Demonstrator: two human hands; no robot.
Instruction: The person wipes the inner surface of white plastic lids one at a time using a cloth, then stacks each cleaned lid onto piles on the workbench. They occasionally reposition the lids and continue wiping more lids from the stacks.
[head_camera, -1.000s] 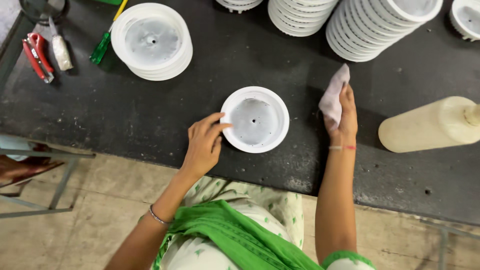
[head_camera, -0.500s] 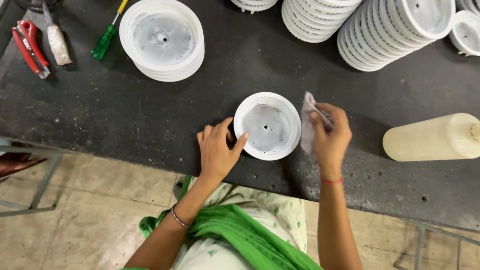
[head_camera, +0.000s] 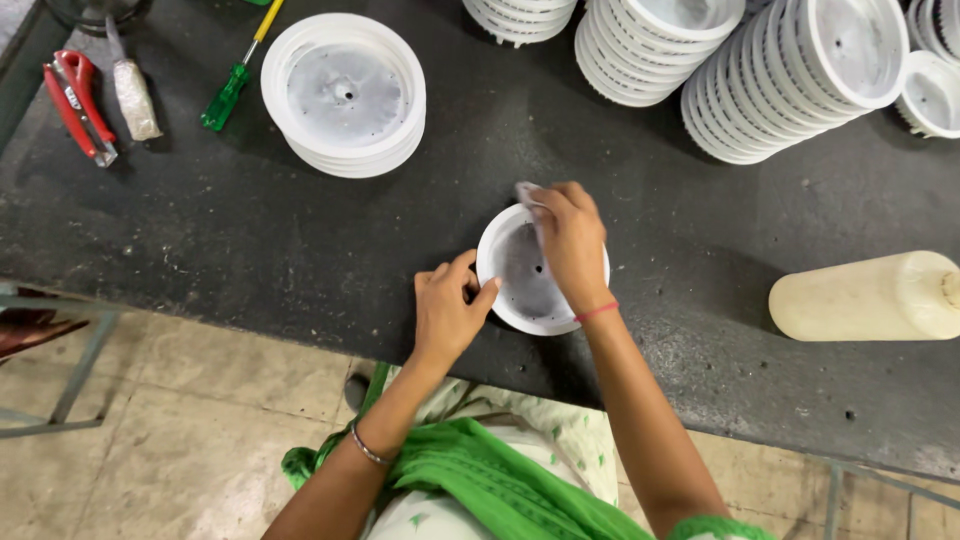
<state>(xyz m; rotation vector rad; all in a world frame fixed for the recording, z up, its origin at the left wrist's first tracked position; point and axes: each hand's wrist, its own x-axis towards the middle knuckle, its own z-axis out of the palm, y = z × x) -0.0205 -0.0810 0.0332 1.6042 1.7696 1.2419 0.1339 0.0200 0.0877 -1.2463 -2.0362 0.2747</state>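
fingers of my left hand (head_camera: 449, 312) press the white disc (head_camera: 520, 290) rim at its nine o'clock; my right hand (head_camera: 570, 240) pinches a cloth (head_camera: 527, 192) inside it. cream bottle (head_camera: 865, 296) lies at three o'clock, white stack (head_camera: 343, 92) at eleven.

We note a white round plastic disc (head_camera: 520, 290) lying flat, face up, on the dark worktop, with a raised rim, a greyish, dusty inner face and a small hole at its centre. Its left rim touches our left fingertips (head_camera: 485, 290). A small pale cloth (head_camera: 527, 192) sits pinched under our right fingers (head_camera: 560, 205), over the disc's upper rim, mostly hidden.
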